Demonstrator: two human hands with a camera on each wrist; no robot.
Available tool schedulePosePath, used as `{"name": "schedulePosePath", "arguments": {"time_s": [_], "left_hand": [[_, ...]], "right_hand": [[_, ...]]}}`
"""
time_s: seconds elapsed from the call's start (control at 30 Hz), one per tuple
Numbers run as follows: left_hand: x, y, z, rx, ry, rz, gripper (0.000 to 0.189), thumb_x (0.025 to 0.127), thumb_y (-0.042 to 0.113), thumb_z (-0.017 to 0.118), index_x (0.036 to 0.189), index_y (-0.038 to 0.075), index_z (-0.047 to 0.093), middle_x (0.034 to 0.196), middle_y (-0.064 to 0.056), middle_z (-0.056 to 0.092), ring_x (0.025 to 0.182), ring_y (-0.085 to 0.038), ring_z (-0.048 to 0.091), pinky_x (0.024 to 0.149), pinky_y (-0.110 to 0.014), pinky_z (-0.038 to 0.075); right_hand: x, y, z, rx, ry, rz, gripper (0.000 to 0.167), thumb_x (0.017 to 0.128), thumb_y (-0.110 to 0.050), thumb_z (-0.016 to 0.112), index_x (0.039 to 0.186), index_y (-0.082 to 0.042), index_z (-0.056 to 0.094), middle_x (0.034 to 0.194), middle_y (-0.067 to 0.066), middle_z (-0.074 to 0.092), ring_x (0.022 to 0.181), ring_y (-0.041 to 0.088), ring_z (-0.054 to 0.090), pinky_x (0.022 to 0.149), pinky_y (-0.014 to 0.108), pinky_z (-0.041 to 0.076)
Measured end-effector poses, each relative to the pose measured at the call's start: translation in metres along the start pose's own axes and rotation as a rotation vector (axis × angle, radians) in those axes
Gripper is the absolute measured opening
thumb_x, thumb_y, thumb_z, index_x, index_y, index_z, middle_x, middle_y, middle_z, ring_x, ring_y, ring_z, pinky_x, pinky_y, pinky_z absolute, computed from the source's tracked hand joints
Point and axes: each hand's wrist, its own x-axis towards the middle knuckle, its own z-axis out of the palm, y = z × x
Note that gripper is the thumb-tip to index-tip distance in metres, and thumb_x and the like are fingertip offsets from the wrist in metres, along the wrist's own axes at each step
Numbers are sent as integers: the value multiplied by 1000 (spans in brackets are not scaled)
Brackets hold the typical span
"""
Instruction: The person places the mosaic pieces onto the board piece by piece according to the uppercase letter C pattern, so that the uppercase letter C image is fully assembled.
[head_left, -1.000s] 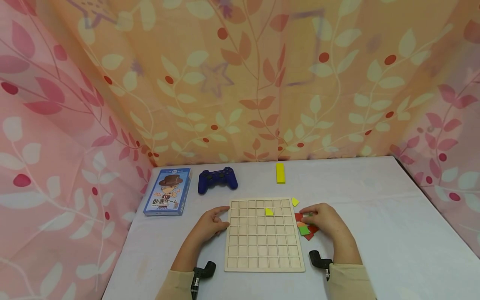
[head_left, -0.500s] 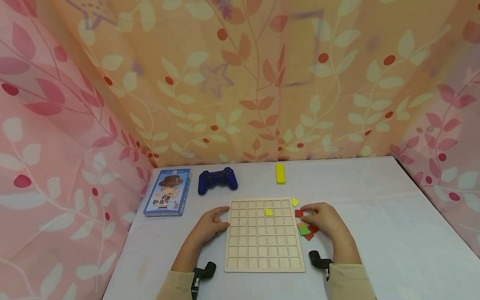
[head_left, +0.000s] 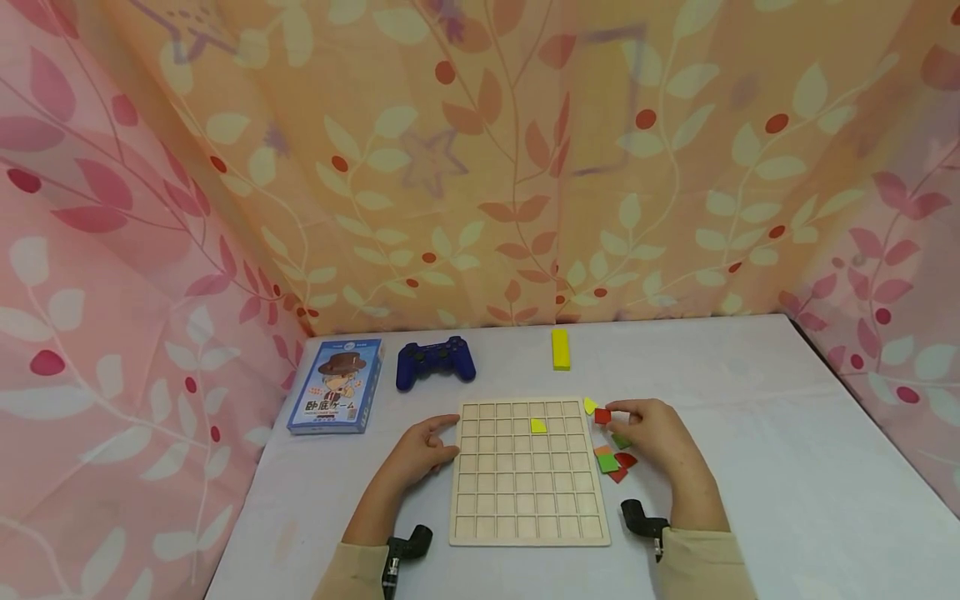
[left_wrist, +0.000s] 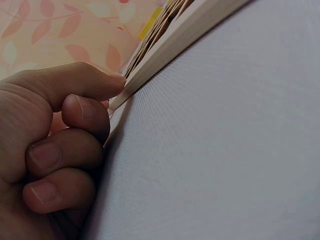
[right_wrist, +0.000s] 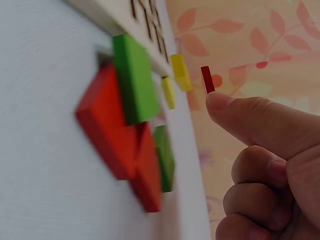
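Observation:
A light wooden board [head_left: 529, 490] with a grid of square cells lies on the white table, one yellow quarter-round tile [head_left: 538, 426] in an upper cell. My left hand [head_left: 422, 448] touches the board's left edge with thumb and index finger; its other fingers are curled in the left wrist view. Off the board's right side, my right hand [head_left: 651, 433] pinches a small red square tile [right_wrist: 207, 80] between thumb and index finger, held above the table. Below it lie green tiles [head_left: 607, 462], red tiles [right_wrist: 102, 117] and a partly hidden orange one. Another yellow tile [head_left: 590, 406] sits by the board's upper right corner.
At the back left are a blue card-game box [head_left: 335, 385] and a dark blue game controller [head_left: 436, 363]. A yellow bar-shaped block [head_left: 561, 350] stands farther back, beyond the board. Patterned curtains [head_left: 510, 167] enclose the table's back and sides.
My right hand has lifted the red square tile off the table and moved it slightly up, near the yellow tile. A green tile beneath the hand shows now. My left hand stays put.

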Motion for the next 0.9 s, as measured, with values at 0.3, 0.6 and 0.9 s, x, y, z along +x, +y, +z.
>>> {"name": "schedulePosePath", "arguments": {"time_s": [0.3,0.6,0.9], "left_hand": [[-1,2,0,20,6,3,61,88,8,78,145,4,57,54,1,50,46,-12,42,48,-26,37],[-1,3,1,13,-3,6,61,88,7,77,145,3,56,52,2,48,45,-12,42,48,-26,37],[-2,1,0,33,-2,8,60,89,8,77,145,4,56,52,2,49,45,-12,42,48,-26,37]], "right_hand": [[-9,-22,-17,-22,60,-67,41,94,-20,74,133,-6,69,67,3,43,67,21,45,58,31,35],[-22,-42,-26,20,141,-133,41,96,-23,72,135,-8,68,62,1,38,63,21,40,53,29,32],[-31,-65,-23,69,167,-196,40,97,-20,71,134,-6,68,60,-2,32,57,19,35,49,27,31]]}}
